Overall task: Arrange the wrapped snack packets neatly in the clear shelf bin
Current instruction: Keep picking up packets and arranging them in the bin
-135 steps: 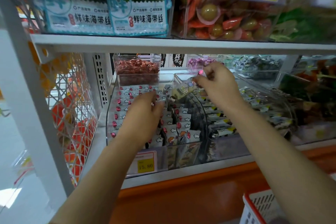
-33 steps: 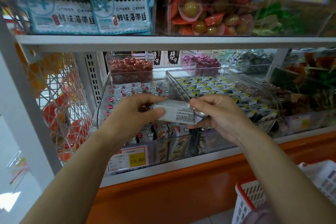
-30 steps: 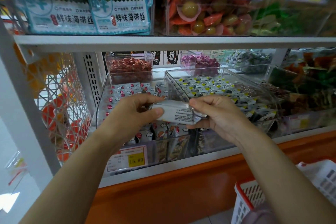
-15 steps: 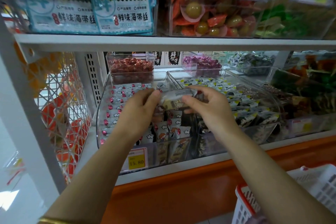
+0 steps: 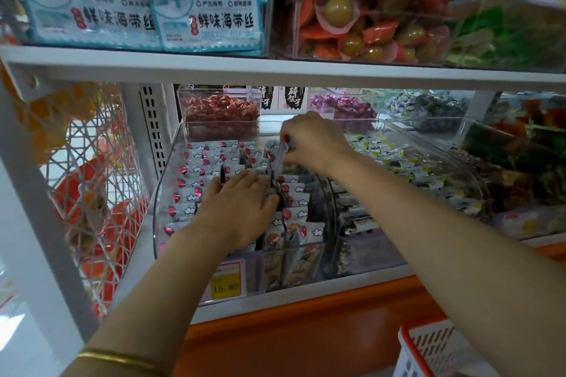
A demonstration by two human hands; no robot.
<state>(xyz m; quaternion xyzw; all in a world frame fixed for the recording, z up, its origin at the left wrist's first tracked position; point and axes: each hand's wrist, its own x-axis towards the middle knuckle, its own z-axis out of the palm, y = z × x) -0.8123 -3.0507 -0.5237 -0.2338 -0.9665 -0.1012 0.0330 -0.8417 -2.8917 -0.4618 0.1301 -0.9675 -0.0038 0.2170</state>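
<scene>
A clear shelf bin on the middle shelf holds rows of white snack packets with red marks and cloud prints. My left hand lies flat on the middle rows, fingers straight, pressing the packets. My right hand is over the bin's back right part and pinches a wrapped packet that hangs upright above the right row. Most of that packet is hidden by my fingers.
A second clear bin of black-and-yellow packets sits to the right. Small bins of red sweets and purple sweets stand behind. The upper shelf edge hangs close above. A red-rimmed white basket is at lower right.
Both hands held the packet in front of the bin, then carried it inward. Now only my right hand holds it at the back, and my left hand has dropped flat onto the rows.
</scene>
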